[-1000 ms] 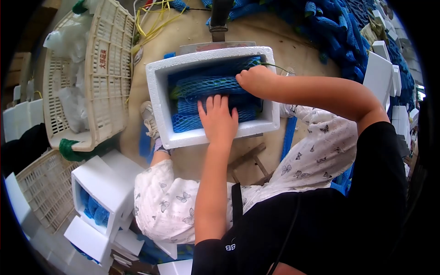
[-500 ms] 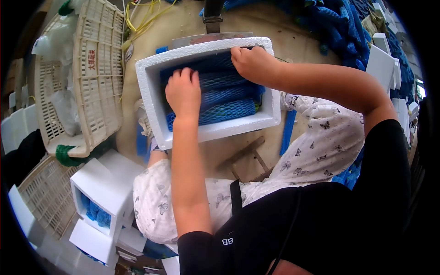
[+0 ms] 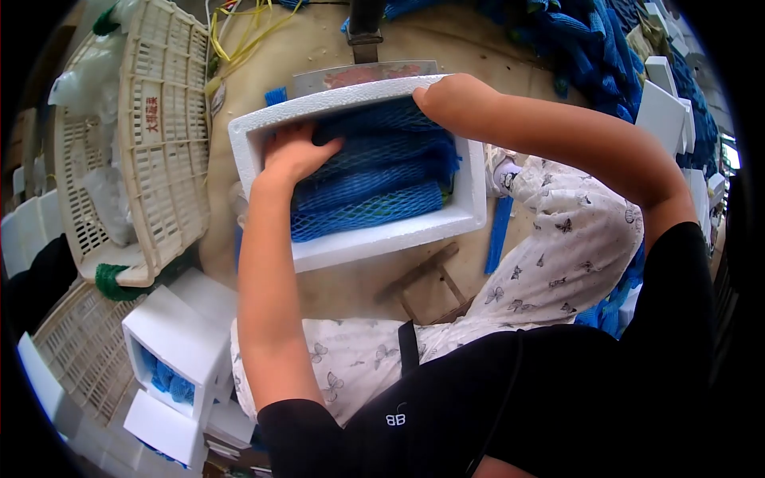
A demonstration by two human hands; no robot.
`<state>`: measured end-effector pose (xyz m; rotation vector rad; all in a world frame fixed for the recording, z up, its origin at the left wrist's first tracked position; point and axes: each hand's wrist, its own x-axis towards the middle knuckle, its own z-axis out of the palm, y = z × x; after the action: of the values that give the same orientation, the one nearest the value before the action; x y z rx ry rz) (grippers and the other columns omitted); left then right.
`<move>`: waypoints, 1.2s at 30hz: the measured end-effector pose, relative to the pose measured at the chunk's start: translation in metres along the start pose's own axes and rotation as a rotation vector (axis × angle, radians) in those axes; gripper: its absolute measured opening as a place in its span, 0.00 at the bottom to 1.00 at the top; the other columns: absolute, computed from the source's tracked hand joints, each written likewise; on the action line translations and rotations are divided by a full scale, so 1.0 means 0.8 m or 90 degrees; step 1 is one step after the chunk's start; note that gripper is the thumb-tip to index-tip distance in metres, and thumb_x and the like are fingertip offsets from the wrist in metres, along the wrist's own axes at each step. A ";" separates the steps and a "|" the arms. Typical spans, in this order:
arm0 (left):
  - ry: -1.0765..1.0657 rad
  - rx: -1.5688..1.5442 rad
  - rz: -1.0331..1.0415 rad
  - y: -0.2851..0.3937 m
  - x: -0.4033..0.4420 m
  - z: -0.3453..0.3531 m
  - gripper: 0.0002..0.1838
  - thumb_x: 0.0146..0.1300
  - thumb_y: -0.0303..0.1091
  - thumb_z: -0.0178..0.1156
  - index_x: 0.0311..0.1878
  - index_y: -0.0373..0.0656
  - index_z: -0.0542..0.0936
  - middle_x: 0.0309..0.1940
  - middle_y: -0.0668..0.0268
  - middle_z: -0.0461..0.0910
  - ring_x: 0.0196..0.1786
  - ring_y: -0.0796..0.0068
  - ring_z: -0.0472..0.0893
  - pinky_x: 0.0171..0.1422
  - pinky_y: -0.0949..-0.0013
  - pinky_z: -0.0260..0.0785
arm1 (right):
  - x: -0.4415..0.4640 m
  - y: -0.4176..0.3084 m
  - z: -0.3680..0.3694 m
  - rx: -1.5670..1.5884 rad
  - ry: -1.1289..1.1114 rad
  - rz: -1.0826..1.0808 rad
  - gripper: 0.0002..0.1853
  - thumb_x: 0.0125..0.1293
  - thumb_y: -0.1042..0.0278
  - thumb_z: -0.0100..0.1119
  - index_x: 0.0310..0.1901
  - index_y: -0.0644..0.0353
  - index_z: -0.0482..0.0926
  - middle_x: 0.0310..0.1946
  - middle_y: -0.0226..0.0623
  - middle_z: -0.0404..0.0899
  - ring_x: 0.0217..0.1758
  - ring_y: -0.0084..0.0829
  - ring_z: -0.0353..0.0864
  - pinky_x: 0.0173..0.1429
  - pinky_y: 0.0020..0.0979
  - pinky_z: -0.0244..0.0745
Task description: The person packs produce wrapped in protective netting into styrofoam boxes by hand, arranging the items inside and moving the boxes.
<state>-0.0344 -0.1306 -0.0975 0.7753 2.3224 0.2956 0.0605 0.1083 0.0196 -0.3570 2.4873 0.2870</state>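
Observation:
A white foam box [image 3: 358,249] stands tilted in front of me, with several blue mesh-netted bundles [image 3: 366,211] lying side by side in it. Bits of green show through the netting. Inside the box, my left hand [image 3: 296,151] is at the left wall, thumb stretched out and fingers apart, their tips partly hidden. My right hand [image 3: 456,102] is closed over the far right corner of the rim, most of its fingers out of sight.
Left of the box stands a cream plastic crate [image 3: 163,135] holding clear bags. Smaller foam boxes [image 3: 179,334] sit at lower left. Blue netting [image 3: 586,48] is heaped at far right. A metal plate on a post [image 3: 366,72] stands behind the box, and a wooden stool [image 3: 422,283] is in front.
My left hand has moved left, from over the bundles to the left wall, and its thumb has spread. My right hand stays at the far right rim. The box has shifted slightly.

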 end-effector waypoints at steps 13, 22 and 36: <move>-0.059 -0.054 -0.022 0.010 -0.011 -0.014 0.42 0.57 0.66 0.56 0.60 0.36 0.75 0.59 0.46 0.75 0.61 0.50 0.74 0.66 0.62 0.65 | 0.047 -0.006 0.047 -0.051 -0.011 -0.126 0.07 0.57 0.75 0.65 0.38 0.58 0.88 0.39 0.46 0.85 0.42 0.43 0.86 0.45 0.39 0.83; -0.157 -0.149 -0.034 -0.008 -0.011 -0.012 0.52 0.55 0.69 0.60 0.70 0.34 0.62 0.66 0.43 0.67 0.70 0.51 0.65 0.73 0.64 0.54 | 0.041 -0.002 0.042 -0.035 -0.014 -0.162 0.15 0.61 0.76 0.59 0.51 0.63 0.79 0.37 0.47 0.85 0.41 0.44 0.86 0.45 0.34 0.83; 0.033 -0.127 -0.012 0.001 -0.033 -0.014 0.40 0.50 0.53 0.71 0.60 0.33 0.74 0.56 0.46 0.77 0.60 0.53 0.76 0.66 0.63 0.65 | 0.039 -0.019 0.068 -0.032 0.059 -0.082 0.10 0.61 0.75 0.56 0.43 0.59 0.83 0.33 0.45 0.85 0.39 0.41 0.86 0.41 0.37 0.82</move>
<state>-0.0254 -0.1461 -0.0747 0.6542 2.3038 0.5367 0.0705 0.1039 -0.0441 -0.5599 2.5370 0.2870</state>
